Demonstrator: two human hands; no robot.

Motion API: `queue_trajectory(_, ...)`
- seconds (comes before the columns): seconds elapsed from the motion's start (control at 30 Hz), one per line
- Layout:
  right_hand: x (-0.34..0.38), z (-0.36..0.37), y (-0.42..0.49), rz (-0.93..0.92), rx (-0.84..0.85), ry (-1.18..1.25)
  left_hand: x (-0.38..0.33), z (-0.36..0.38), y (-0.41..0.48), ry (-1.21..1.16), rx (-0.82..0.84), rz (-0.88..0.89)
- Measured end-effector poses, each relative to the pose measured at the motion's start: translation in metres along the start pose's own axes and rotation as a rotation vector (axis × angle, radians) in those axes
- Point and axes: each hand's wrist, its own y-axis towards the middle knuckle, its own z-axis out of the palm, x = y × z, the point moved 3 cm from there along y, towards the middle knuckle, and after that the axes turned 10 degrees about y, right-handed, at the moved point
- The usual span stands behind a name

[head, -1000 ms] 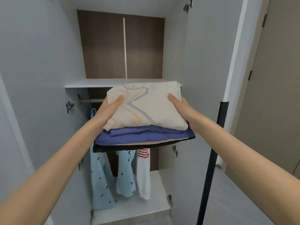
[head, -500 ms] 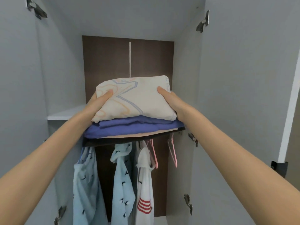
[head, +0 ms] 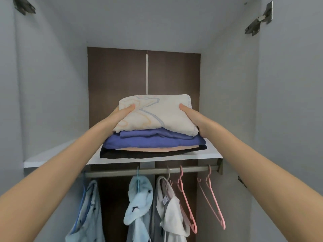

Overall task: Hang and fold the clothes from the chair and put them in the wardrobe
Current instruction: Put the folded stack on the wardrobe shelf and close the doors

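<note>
Only the head view here, looking up into the open wardrobe (head: 52, 88). The person has both arms stretched out to a stack (head: 153, 137) of folded clothes, which is on the white shelf (head: 57, 154) above the rail (head: 148, 171), around the middle and close to the front edge. The stack goes cream top (head: 157, 114) with pale line print, then a blue piece (head: 157, 139), a thin peach layer (head: 157, 148) and a black piece (head: 139, 154) at the bottom, and that black one looks like it's lying flat on the shelf. The left hand (head: 122, 112) clamps the stack's left side, thumb pressed on the cream top, and the right hand (head: 192, 116) does the same on the right side. The rest of the fingers on both hands are hidden behind or under the stack, so how far they wrap can't be made out. Below the shelf, stuff hangs off the rail: a light blue garment (head: 87, 212) with small dark marks at the left, another light blue one (head: 138, 199) near the middle, then a white one (head: 173, 213). Right of those are pink hangers (head: 211, 198) with nothing on them. The back panel (head: 118, 84) is dark brown, and there's a metal hinge (head: 258, 20) on the upper right wall.
</note>
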Motion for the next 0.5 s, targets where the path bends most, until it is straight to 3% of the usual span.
queue_trajectory(0.23, -0.038, -0.005, 0.062, 0.138, -0.094, -0.045, 0.075, 0.005, 0.097, 0.030, 0.066, -0.069)
queue_trajectory(0.5, -0.056, -0.013, 0.083, 0.199, -0.084, 0.008, 0.080, 0.023, 0.091, -0.006, 0.051, -0.250)
